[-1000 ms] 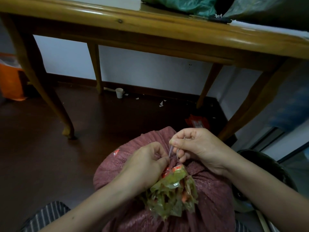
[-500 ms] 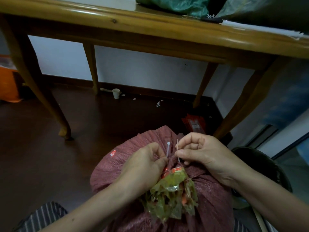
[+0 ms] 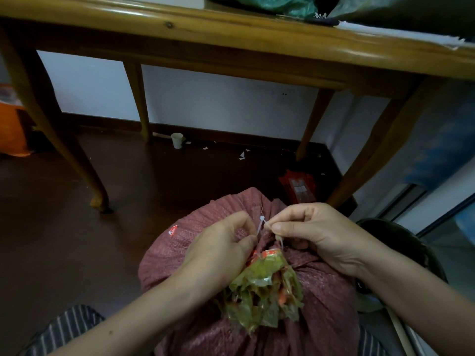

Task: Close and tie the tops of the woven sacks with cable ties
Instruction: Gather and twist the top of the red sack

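A full reddish-pink woven sack (image 3: 185, 242) stands on the floor between my knees. Its top is gathered into a neck, and a greenish clear plastic liner (image 3: 264, 289) spills out toward me. A thin white cable tie (image 3: 261, 224) loops round the neck, its square head pointing up. My left hand (image 3: 221, 250) grips the gathered neck and pinches the head end of the tie. My right hand (image 3: 311, 232) pinches the tie's tail between thumb and forefinger, right beside the head.
A wooden table (image 3: 231, 29) spans the top of the view with green sacks (image 3: 270, 3) on it; its legs (image 3: 77, 160) stand left and right. A white paper cup (image 3: 177, 140) and a red packet (image 3: 298, 186) lie on the dark floor. A dark bin (image 3: 401, 240) stands at my right.
My right hand has drawn the tie's tail away from its fist and brought the tip up to the head, which now stands clear between both hands.
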